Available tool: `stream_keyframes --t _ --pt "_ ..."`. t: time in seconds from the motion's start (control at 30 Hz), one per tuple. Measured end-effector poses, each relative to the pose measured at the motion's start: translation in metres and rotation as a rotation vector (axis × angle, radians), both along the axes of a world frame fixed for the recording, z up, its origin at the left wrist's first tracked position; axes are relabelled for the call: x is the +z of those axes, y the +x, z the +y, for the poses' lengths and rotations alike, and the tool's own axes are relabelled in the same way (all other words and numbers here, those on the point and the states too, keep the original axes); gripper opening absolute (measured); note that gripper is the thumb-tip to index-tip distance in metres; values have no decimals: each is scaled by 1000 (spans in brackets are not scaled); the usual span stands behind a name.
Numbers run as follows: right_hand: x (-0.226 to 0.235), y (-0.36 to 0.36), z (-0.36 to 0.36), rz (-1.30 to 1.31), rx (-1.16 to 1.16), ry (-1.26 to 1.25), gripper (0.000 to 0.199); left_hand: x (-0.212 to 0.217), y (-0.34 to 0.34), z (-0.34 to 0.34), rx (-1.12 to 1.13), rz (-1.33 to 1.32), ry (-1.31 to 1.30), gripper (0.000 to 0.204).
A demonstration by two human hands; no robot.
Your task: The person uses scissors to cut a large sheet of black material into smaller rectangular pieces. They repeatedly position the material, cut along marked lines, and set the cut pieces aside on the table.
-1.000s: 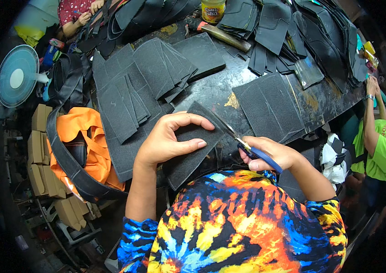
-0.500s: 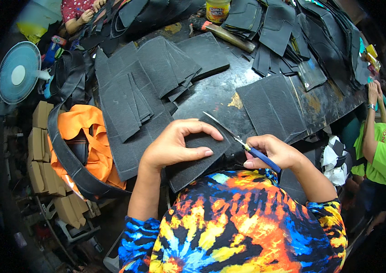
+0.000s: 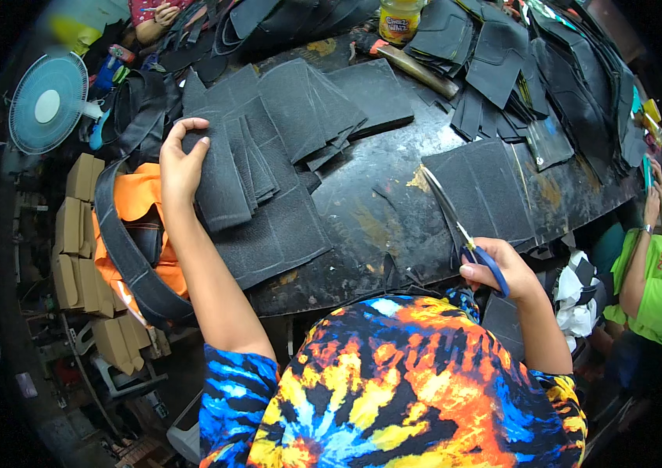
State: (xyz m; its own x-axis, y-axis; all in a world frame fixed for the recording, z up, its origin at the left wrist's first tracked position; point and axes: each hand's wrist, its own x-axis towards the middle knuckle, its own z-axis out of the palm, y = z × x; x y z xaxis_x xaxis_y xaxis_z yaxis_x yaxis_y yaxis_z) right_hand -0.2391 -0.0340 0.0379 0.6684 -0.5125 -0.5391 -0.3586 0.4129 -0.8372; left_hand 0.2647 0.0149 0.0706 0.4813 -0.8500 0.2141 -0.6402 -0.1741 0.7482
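At the left, my left hand (image 3: 183, 164) has its thumb and fingers curled on the edge of a black sheet piece (image 3: 222, 191). This piece lies over a stack of similar pieces with narrow strips on top. Toward the front edge of the table, my right hand (image 3: 502, 269) grips scissors (image 3: 491, 269) by the blue handles. Their metal blades point away and to the left, slightly parted. Beyond the blades lies a dark rectangular sheet (image 3: 483, 191) with pale marked lines.
The dark worn table (image 3: 331, 273) holds scraps, more sheet stacks (image 3: 307, 113), a hammer (image 3: 413, 66) and a yellow tub (image 3: 399, 22). An orange bag (image 3: 140, 191), cartons (image 3: 81, 226) and a fan (image 3: 48, 105) stand left. Other people work at far left and right.
My left hand has carried the black piece from the front edge left onto the stack. The scissors have drawn back slightly right and now point more steeply away.
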Motion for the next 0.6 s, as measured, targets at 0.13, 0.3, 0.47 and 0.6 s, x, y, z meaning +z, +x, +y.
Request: stream_keyframes --t 0.13,0.3,0.47,0.6 --pt "-6 -35 4 22 -147 -26 31 -19 -9 -9 297 -669 83 38" --pt "-16 -77 17 60 -467 54 38 -31 -139 -4 -231 592 -311 27" --pt "-31 -76 32 60 -530 97 41 -65 -262 -13 -300 1497 224 46" --pt "-36 -73 33 21 -527 98 40 -69 -297 -22 -375 1474 75 56"
